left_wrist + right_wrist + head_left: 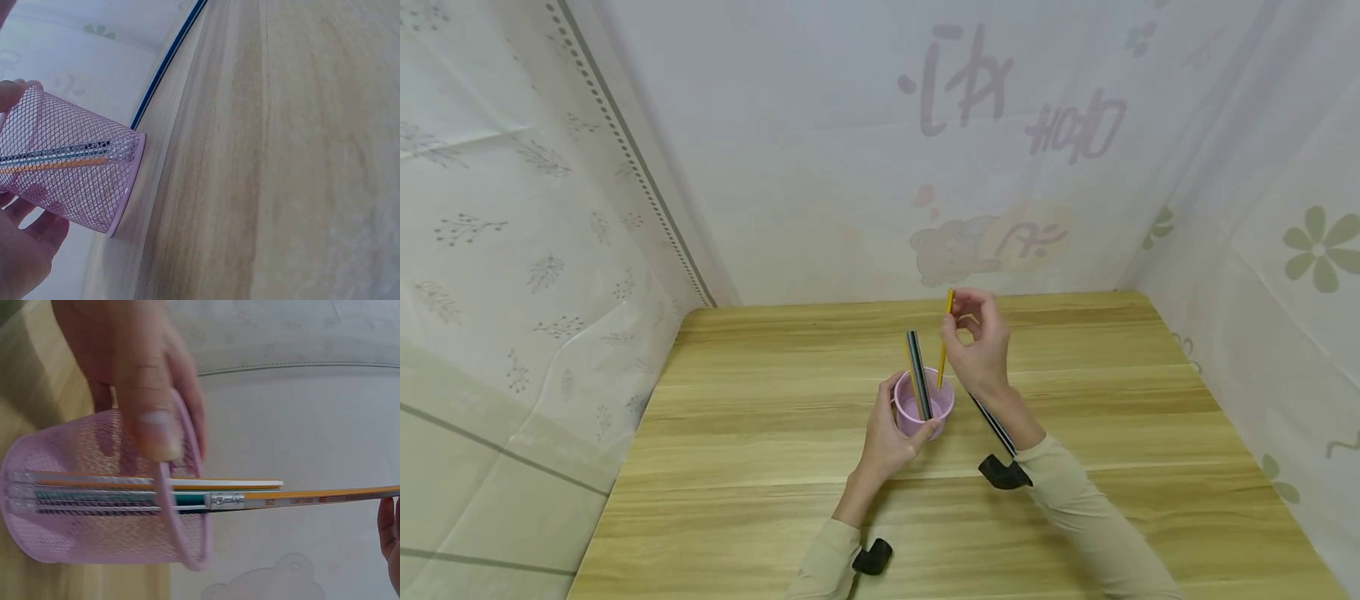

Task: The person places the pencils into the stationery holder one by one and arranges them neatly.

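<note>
Over the pink mesh cup [81, 190] the left hand [891, 437] grips, the right hand [983, 346] pinches a slim yellow pencil [942, 364], light-looking, best held high.

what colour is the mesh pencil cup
The mesh pencil cup is pink; the left wrist view shows it best.

The left-hand grip [140, 381], thumb over the rim, holds a pink cylindrical mesh cup [94, 544]. Slim orange, green and black pencils [187, 499] sit inside, silvery ends at the base. The right-hand grip [392, 542] holds an orange-and-grey striped pencil [300, 500], silver ferrule at the cup's mouth.
</note>
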### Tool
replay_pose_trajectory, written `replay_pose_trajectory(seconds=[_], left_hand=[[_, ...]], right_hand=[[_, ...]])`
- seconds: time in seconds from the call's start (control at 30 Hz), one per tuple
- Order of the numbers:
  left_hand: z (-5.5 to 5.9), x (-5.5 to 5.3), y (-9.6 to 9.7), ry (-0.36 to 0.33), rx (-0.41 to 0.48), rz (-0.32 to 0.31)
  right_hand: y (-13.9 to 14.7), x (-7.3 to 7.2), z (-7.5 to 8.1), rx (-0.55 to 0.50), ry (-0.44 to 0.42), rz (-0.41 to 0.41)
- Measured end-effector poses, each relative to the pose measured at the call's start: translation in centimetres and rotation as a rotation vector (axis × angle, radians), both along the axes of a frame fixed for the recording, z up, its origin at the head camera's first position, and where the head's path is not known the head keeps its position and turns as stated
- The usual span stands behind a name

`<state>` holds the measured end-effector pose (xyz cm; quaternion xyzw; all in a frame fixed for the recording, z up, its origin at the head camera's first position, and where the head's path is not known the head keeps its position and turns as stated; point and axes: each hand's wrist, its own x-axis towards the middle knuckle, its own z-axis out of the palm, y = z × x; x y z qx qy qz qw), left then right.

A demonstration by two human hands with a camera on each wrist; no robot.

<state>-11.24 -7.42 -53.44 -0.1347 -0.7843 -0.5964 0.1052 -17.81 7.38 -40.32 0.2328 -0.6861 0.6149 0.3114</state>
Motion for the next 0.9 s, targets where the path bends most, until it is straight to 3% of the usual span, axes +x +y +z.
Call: replay_pose_trajectory(seconds=[0.5, 0.73, 0.9], left_hand=[[0.0, -0.1, 0.2, -0.022, 0.000, -0.021], [0.0, -0.3, 0.1, -0.016, -0.004, -0.024], [0.0, -0.1, 0.0, -0.018, -0.003, -0.014]], right_hand=[[-0.8, -0.9, -5.4, 0.148, -0.021, -0.051], [0.0, -0.8, -6.5, 0.311, -0.120, -0.041], [0.7, -0.7, -7.0, 0.312, -0.168, -0.042]])
